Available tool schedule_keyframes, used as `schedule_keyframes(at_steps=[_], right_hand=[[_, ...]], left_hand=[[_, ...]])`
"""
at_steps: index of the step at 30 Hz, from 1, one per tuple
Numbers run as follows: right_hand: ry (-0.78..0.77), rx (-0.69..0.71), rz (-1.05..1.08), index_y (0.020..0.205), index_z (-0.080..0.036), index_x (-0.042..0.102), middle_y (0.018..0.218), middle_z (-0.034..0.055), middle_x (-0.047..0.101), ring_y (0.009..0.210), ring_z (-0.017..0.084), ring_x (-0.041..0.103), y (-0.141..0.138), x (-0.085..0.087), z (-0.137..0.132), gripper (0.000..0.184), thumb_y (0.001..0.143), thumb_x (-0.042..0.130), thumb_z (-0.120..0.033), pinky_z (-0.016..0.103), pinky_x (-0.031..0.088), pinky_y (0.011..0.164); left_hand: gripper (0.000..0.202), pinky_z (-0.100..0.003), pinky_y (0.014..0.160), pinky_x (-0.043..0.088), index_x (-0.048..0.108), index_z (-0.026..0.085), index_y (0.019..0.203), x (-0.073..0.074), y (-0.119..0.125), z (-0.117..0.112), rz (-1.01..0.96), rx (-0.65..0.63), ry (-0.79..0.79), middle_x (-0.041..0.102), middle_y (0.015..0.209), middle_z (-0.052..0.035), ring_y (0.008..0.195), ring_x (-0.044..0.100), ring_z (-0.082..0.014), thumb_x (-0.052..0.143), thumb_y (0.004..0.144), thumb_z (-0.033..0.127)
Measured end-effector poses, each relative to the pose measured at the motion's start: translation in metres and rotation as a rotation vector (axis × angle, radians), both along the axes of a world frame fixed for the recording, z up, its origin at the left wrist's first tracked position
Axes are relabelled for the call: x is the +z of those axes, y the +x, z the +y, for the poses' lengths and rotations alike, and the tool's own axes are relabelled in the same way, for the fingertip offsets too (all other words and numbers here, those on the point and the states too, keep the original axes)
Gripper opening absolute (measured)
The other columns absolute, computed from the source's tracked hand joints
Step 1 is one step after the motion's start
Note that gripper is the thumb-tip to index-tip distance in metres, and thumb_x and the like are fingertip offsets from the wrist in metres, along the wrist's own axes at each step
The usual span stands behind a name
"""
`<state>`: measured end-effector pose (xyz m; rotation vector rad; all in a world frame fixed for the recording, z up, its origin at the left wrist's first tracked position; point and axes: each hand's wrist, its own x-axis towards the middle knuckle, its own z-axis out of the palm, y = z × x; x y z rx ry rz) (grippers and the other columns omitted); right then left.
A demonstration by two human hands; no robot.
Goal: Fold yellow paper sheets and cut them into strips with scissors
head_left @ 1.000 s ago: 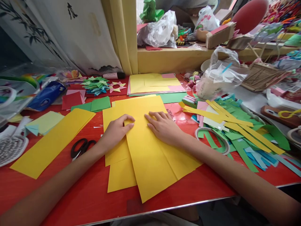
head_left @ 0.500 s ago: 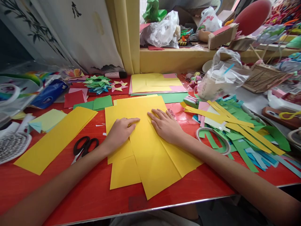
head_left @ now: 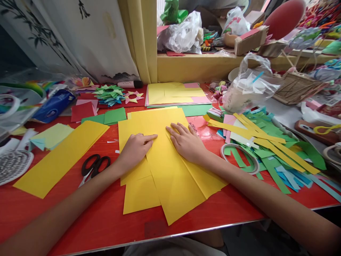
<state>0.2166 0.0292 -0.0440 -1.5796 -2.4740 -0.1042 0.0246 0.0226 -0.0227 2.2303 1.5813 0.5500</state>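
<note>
Several overlapping sheets of yellow paper (head_left: 176, 192) lie in front of me, and the top one is folded with an edge running lengthwise. My left hand (head_left: 136, 151) rests on the left part of the paper, its index finger stretched out and pointing right, thumb just below it. Its other fingers are partly hidden. Flat on the same paper, my right hand (head_left: 188, 142) has its fingers spread along the raised edge of the fold. Neither hand grips anything. Black-handled scissors (head_left: 94, 167) lie left of my left forearm, beside a long folded yellow strip (head_left: 61, 160).
On the red table (head_left: 87, 227), a roll of tape (head_left: 239, 158) and a heap of green, blue and yellow paper strips (head_left: 274, 156) sit at right. Behind are stacked coloured sheets (head_left: 170, 93), folded paper stars (head_left: 109, 94) and a plastic bag with a cup (head_left: 239, 96).
</note>
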Motion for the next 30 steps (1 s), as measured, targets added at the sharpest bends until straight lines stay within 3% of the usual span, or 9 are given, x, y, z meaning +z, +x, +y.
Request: schedule_keyframes(at_steps=[13,30], right_hand=[[0.003,-0.003,-0.001,0.132,-0.022,0.033,0.137,0.0034,0.034,0.126,0.022,0.026,-0.0002,-0.0007,-0.0005,0.045,0.091,0.015,-0.030,0.045,0.018,0.103],[0.007,-0.017,0.003,0.132,-0.018,0.033,0.137,0.0021,0.034,0.126,0.025,0.025,-0.0005,-0.0016,0.0003,0.046,0.091,0.016,-0.028,0.047,0.018,0.102]], left_hand=[[0.035,-0.033,0.075,0.037,0.059,0.023,0.111,0.0005,-0.0003,0.0003,0.135,-0.054,0.079,0.064,0.078,-0.0034,0.075,0.054,-0.0198,0.037,0.084,0.024],[0.034,-0.033,0.074,0.035,0.058,0.021,0.111,0.0014,-0.0002,-0.0027,0.199,-0.080,0.088,0.065,0.082,-0.0038,0.076,0.054,-0.0178,0.036,0.085,0.023]])
